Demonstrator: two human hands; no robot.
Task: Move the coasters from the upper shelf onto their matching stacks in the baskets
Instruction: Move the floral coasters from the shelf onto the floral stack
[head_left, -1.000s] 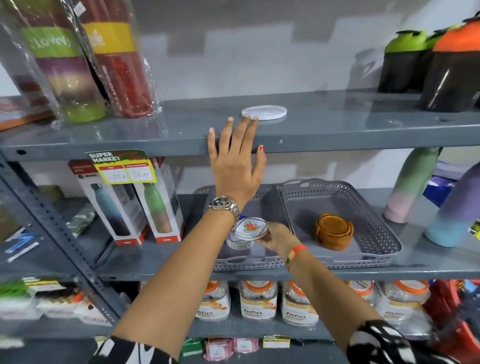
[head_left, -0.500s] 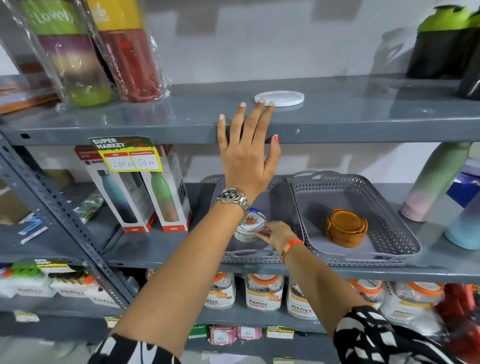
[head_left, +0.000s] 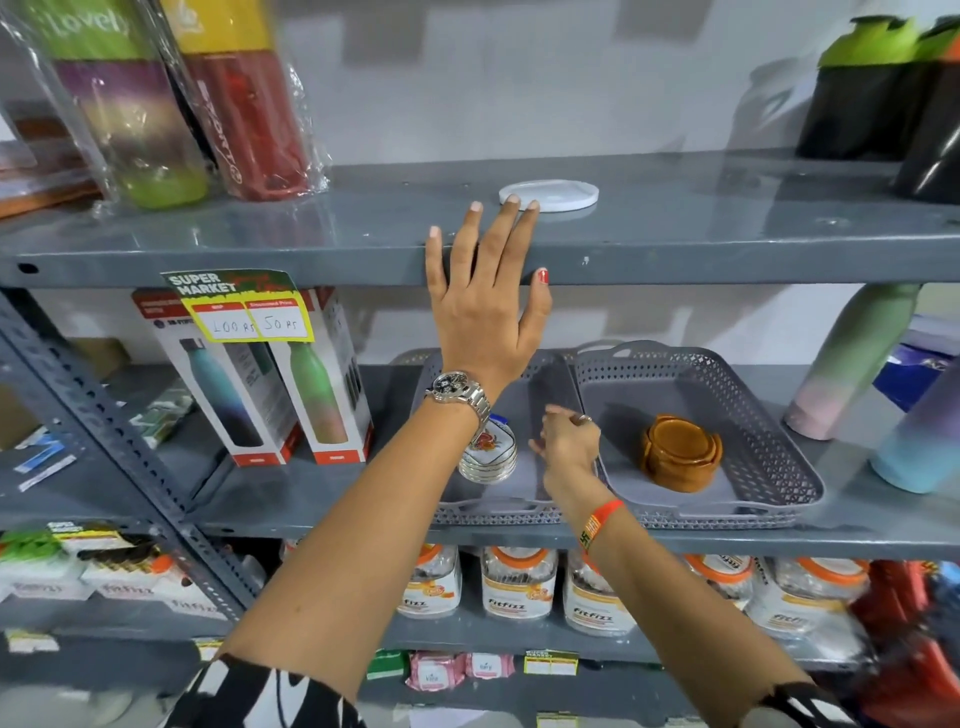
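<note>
From the head camera, your left hand (head_left: 485, 312) lies flat and open on the upper shelf (head_left: 727, 234), fingertips at the one white coaster (head_left: 558, 193), ready to drag it. Your right hand (head_left: 569, 447), empty and loose, rests beside the patterned stack (head_left: 491, 454) in the left basket (head_left: 498, 512). There are two baskets; the right basket (head_left: 779, 467) holds the brown stack (head_left: 680, 452).

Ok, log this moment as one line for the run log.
left hand: open, fingertips at white coaster on upper shelf | right hand: empty, beside patterned stack in left basket | brown stack: right basket
</note>
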